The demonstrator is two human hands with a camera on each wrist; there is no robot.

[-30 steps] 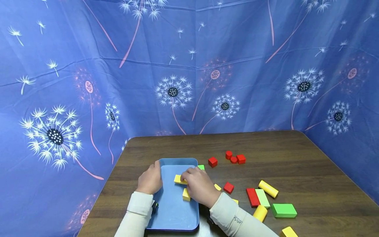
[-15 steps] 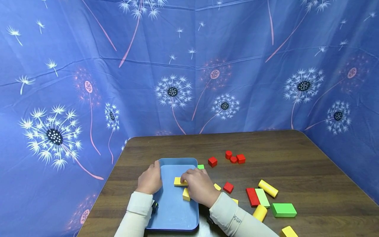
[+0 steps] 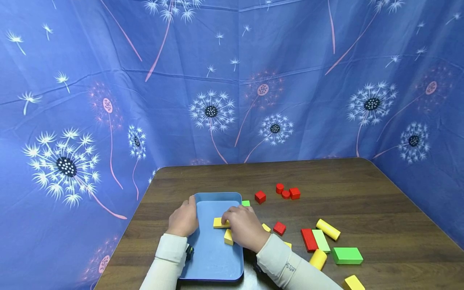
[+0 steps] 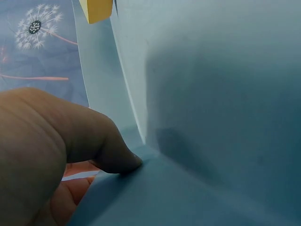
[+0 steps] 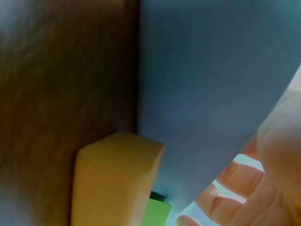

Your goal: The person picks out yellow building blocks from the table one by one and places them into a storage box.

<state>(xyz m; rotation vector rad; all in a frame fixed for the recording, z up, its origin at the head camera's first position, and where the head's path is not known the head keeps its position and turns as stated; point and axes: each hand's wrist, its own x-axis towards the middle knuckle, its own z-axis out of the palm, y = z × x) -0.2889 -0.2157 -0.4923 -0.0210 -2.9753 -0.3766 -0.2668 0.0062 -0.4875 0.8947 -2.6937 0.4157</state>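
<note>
A blue tray (image 3: 214, 264) lies on the left part of the table. My left hand (image 3: 183, 218) grips its left rim; in the left wrist view the thumb (image 4: 110, 146) presses the inner wall, with fingers outside. Over the tray's right side, my right hand (image 3: 244, 226) pinches a flat yellow block (image 3: 218, 222), whose right end is hidden under the fingers. Just in front of it, a second yellow block (image 3: 228, 237) sits in the tray. The right wrist view shows curled fingers (image 5: 240, 179) beyond the tray's outer wall (image 5: 207, 75).
Outside the tray's right wall are a yellow block (image 5: 113, 183) and a green block (image 3: 245, 203). Small red blocks (image 3: 260, 197) stand farther back. To the right lie a red slab (image 3: 309, 240), a pale green slab (image 3: 321, 241), yellow cylinders (image 3: 328, 229) and a bright green block (image 3: 347, 255).
The yellow block in my right hand has turned slightly to lie straighter and shifted a little toward me. My left hand keeps its place on the rim.
</note>
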